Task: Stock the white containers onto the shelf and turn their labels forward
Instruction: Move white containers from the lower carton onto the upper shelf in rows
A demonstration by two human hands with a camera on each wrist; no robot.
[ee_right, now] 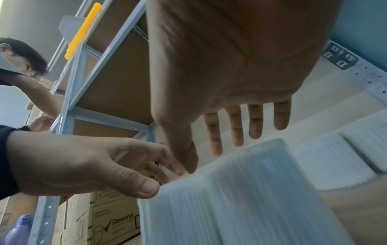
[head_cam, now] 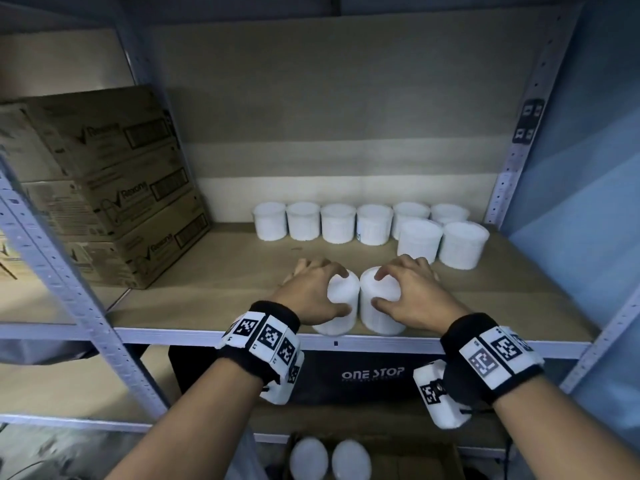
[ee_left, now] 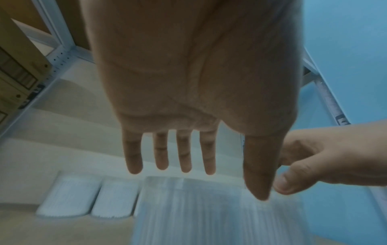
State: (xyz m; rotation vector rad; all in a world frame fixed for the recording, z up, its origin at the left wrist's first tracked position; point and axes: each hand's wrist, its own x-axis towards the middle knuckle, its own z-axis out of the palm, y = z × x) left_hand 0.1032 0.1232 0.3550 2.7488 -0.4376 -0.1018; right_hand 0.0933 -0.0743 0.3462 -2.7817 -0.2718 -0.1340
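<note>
Ten white containers (head_cam: 303,221) stand on the shelf (head_cam: 242,271): six in the back row, two in front of that row at the right, and two at the front edge. Two more white round tops (head_cam: 308,459) show in a box below. Three cartons (head_cam: 104,188) are stacked at the left. Two hands are in view, the left hand (head_cam: 311,294) and the right hand (head_cam: 412,296), each on one front container. One black bag (head_cam: 346,375) lies under the shelf.

Head view down onto shelf (head_cam: 214,271); wrist views close under palms, toward the same shelf
</note>
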